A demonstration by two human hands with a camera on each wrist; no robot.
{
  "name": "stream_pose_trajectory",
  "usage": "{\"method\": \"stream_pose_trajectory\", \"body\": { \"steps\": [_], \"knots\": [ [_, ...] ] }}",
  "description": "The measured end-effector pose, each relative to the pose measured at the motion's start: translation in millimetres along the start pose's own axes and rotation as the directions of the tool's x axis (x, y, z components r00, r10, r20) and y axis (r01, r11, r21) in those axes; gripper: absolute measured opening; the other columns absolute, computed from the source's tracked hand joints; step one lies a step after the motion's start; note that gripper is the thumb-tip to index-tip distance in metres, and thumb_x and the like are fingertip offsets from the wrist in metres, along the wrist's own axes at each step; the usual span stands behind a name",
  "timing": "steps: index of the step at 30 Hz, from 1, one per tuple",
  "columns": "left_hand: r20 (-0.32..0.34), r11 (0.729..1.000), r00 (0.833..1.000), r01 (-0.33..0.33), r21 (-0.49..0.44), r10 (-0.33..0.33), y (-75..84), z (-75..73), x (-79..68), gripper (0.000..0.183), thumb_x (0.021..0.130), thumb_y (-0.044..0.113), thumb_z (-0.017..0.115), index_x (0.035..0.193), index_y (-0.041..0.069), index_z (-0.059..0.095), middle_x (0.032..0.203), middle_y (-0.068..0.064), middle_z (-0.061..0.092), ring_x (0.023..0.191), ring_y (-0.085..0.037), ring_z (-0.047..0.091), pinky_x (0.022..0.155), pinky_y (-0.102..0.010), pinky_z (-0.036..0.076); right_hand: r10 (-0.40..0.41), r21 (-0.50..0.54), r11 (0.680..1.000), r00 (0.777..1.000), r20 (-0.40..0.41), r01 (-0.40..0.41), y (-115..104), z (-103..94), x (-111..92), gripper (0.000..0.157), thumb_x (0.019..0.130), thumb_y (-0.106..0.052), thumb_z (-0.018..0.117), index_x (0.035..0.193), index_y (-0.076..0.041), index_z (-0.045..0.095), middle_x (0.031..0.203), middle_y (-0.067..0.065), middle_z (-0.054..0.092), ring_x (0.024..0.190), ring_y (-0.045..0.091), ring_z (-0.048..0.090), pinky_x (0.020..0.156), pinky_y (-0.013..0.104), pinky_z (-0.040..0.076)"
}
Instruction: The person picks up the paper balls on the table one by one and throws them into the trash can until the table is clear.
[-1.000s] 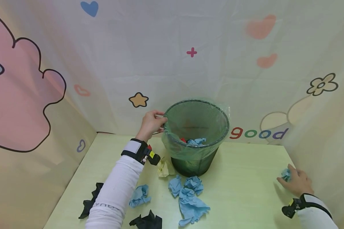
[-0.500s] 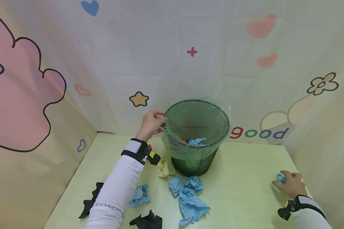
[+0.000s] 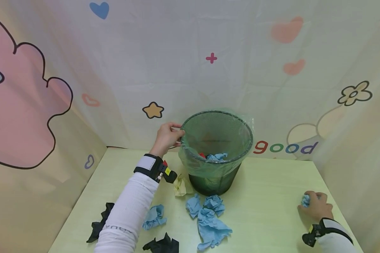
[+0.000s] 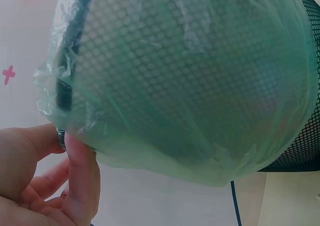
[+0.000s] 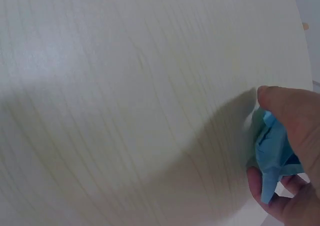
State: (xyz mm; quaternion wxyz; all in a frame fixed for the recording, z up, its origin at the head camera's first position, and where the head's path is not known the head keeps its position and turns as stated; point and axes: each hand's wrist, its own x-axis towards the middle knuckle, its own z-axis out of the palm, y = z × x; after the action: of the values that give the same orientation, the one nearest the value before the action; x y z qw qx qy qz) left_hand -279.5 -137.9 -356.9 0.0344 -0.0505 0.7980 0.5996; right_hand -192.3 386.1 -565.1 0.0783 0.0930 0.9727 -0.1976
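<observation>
The mesh bin (image 3: 213, 183) stood upright on the table (image 3: 272, 200), its green liner (image 3: 190, 158) folded over the rim and hanging around the upper wall. Inside, just past the near rim, lay a blue wad (image 3: 217, 157) with a bit of red (image 3: 202, 155) beside it; anything lower was hard to make out. The left hand (image 3: 168, 138) pinched the rim and liner, thumb and fingers nearly together on either side. The right hand (image 3: 316, 205) was well apart from the bin, near the table's right edge, its thumb and fingers curled around a blue ball (image 3: 305, 201). Outside the bin, a cream wad (image 3: 179, 187) lay near its base, three blue pieces (image 3: 212, 228) clustered in front, another blue piece (image 3: 154, 216) lay leftward, and two black scraps (image 3: 163, 244) were nearest the viewer.
</observation>
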Motion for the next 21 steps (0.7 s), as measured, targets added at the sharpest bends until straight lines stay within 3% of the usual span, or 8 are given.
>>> {"method": "stream_pose_trajectory", "body": {
  "steps": [7, 14, 21],
  "knots": [
    [0.0, 1.0, 1.0, 0.001, -0.013, -0.001, 0.2, -0.7, -0.3, 0.032, 0.088, 0.016, 0.061, 0.118, 0.009, 0.057, 0.091, -0.011, 0.056, 0.07, -0.017, 0.061, 0.074, -0.043, 0.054, -0.002, 0.025, 1.0, 1.0, 0.012, 0.001, -1.3, 1.2, -0.7, 0.055, 0.076, -0.018, 0.06, 0.12, 0.002, 0.033, 0.119, 0.038, 0.014, 0.086, 0.06, 0.035, 0.066, 0.06, 0.04],
    [-0.003, 1.0, 1.0, -0.001, -0.011, 0.001, 0.6, -0.5, 0.5, 0.031, 0.088, 0.017, 0.061, 0.117, 0.009, 0.058, 0.091, -0.01, 0.057, 0.069, -0.017, 0.061, 0.074, -0.043, 0.054, -0.042, 0.017, 0.999, 0.999, -0.003, 0.042, -0.5, 2.9, 1.6, 0.045, 0.078, -0.018, 0.057, 0.113, 0.003, 0.039, 0.1, 0.035, 0.028, 0.073, 0.047, 0.049, 0.059, 0.05, 0.045],
    [0.005, 1.0, 1.0, 0.007, -0.015, -0.007, 0.2, -0.4, 0.6, 0.031, 0.088, 0.017, 0.061, 0.117, 0.009, 0.058, 0.091, -0.011, 0.057, 0.07, -0.017, 0.062, 0.072, -0.042, 0.054, -0.088, -0.006, 0.996, 0.995, 0.046, 0.088, -4.0, -0.5, 2.9, 0.038, 0.08, -0.02, 0.056, 0.106, 0.004, 0.044, 0.092, 0.034, 0.038, 0.08, 0.044, 0.049, 0.058, 0.048, 0.046]
  ]
}}
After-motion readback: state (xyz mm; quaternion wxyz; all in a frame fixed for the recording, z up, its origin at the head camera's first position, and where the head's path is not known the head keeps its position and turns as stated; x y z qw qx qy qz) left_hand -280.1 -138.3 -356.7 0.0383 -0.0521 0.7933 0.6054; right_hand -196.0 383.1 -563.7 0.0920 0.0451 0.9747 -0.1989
